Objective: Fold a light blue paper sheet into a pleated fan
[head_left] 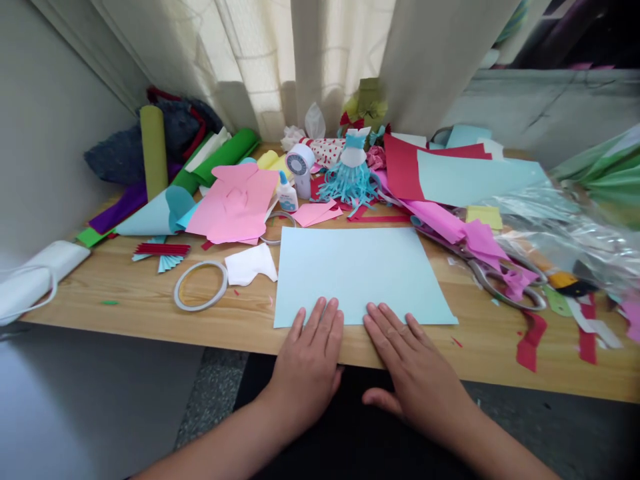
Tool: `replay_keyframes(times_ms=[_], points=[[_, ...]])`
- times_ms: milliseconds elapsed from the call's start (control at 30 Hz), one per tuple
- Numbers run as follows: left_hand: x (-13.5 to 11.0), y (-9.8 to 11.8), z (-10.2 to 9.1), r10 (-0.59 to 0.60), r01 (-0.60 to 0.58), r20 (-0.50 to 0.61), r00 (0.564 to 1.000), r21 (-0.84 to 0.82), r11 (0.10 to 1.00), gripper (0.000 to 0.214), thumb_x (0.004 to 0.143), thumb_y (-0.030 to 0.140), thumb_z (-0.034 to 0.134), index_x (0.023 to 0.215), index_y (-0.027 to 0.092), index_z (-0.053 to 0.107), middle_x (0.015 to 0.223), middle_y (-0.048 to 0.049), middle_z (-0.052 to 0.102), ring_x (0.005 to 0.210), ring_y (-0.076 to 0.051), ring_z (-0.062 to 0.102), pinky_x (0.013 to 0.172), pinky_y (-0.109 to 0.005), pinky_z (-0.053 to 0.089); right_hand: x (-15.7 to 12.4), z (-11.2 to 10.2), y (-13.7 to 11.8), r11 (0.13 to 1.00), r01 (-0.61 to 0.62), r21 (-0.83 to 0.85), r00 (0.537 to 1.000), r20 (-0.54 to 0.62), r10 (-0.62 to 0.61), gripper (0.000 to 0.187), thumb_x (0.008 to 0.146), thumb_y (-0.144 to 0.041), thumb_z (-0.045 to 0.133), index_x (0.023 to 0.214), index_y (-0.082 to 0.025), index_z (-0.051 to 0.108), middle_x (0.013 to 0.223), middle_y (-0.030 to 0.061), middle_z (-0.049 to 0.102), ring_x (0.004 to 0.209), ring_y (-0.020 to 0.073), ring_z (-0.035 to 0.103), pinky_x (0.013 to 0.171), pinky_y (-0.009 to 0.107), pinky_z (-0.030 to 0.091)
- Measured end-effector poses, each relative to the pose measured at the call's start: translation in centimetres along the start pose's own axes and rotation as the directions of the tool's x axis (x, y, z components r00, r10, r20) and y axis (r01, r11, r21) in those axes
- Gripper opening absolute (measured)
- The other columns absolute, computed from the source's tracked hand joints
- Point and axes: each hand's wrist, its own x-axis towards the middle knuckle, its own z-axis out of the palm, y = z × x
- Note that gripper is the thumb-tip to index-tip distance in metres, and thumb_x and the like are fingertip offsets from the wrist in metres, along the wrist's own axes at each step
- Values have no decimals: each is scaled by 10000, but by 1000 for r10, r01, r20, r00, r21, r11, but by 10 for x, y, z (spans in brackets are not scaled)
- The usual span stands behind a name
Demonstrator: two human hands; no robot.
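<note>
1 rectangular sheet of pale blue paper (350,273) lies flat near the front edge of the light wooden table (145,293), its long side facing the person. The left hand (310,363) rests palm down, fingers straight and near each other, fingertips on the near margin of the sheet, left of its middle. The thumb is partly hidden beside the palm. The right hand (413,360) is likewise palm down, its fingertips on the near margin right of the middle; fingers are extended and the thumb is spread away, below the table edge. Neither hand grips anything. A gap separates the 2 hands.

Left of the sheet: 1 irregular cut piece of white paper (250,265), just beside it, and 1 grey-white ring of tape (177,291) lying flat. Behind these: cut pink paper (230,203), 1 small white glue bottle with a blue cap (287,195) and 1 white handheld fan (301,175), standing upright. Behind the sheet stands 1 figure with a fringed blue paper skirt (353,177).

Right of the sheet: scissors with metal handles (481,275), partly covered by crumpled magenta-pink paper (483,241). 1 folded red strip (531,341) lies nearer the table's front edge.
</note>
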Motion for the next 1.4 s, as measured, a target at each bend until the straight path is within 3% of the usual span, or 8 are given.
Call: replay_keyframes(times_ms=[267, 500, 700, 800, 900, 1000, 1100, 1400], points=[[-29, -18, 0, 4, 3, -62, 998, 113, 994, 609, 777, 26, 368, 1381, 99, 376, 1477, -99, 315, 1365, -269, 293, 1075, -508, 268, 4, 1, -7, 999, -47, -14, 999, 18, 47, 913, 792, -673, 460, 1446, -80, 232, 1509, 167, 211, 1391, 323, 177, 1061, 556, 272], [-59, -48, -13, -89, 103, -123, 988, 116, 988, 593, 777, -8, 357, 1344, 144, 437, 1424, -61, 412, 1309, -267, 391, 1111, -580, 28, 3, 1, -6, 998, -56, -3, 998, 24, 56, 921, 796, -676, 451, 1457, -86, 198, 1508, 167, 215, 1393, 317, 178, 1071, 554, 261], [-77, -64, -23, -156, 166, -126, 980, 77, 983, 619, 745, 0, 385, 1328, 193, 460, 1392, -58, 465, 1292, -300, 409, 1098, -613, 27, 2, 1, -6, 999, -49, -8, 999, 17, 49, 913, 797, -686, 439, 1451, -87, 221, 1509, 163, 211, 1392, 317, 179, 1076, 540, 250], [-72, -62, -27, -175, 183, -216, 961, 17, 983, 585, 749, 49, 453, 1312, 208, 471, 1380, -90, 488, 1285, -309, 423, 1093, -624, 82, 4, 0, -5, 999, -40, -9, 999, 7, 40, 908, 799, -689, 433, 1443, -78, 242, 1507, 163, 215, 1392, 317, 179, 1074, 540, 249], [-52, -44, -25, -82, 69, -301, 950, -52, 996, 616, 769, 58, 492, 1368, 152, 385, 1389, -130, 474, 1329, -292, 362, 1088, -538, 252, 5, -2, -7, 999, -44, 1, 999, 13, 44, 913, 791, -688, 450, 1435, -69, 260, 1503, 165, 223, 1392, 315, 178, 1075, 541, 246], [-25, -19, -16, 48, -59, -207, 977, -44, 997, 636, 800, 142, 513, 1403, 86, 318, 1450, -144, 379, 1370, -301, 275, 1062, -468, 333, 7, -4, -7, 997, -65, 32, 998, 18, 64, 919, 777, -684, 482, 1433, -77, 270, 1502, 162, 229, 1391, 313, 183, 1081, 543, 233], [-6, -5, -6, 74, -74, -116, 991, 4, 997, 610, 817, 235, 506, 1393, 109, 350, 1471, -118, 342, 1358, -307, 302, 1048, -488, 333, 5, -4, -6, 994, -77, 72, 997, 3, 77, 908, 783, -698, 452, 1443, -106, 255, 1508, 139, 224, 1392, 302, 184, 1092, 543, 201], [-8, -17, -1, 89, -87, -117, 989, 15, 996, 608, 798, 135, 458, 1397, 156, 351, 1447, -73, 388, 1333, -292, 353, 1042, -514, 301, -28, -8, 32, 976, -213, -37, 977, 26, 214, 804, 792, -654, 482, 1434, -203, 304, 1519, 94, 219, 1392, 343, 149, 1060, 601, 144]])
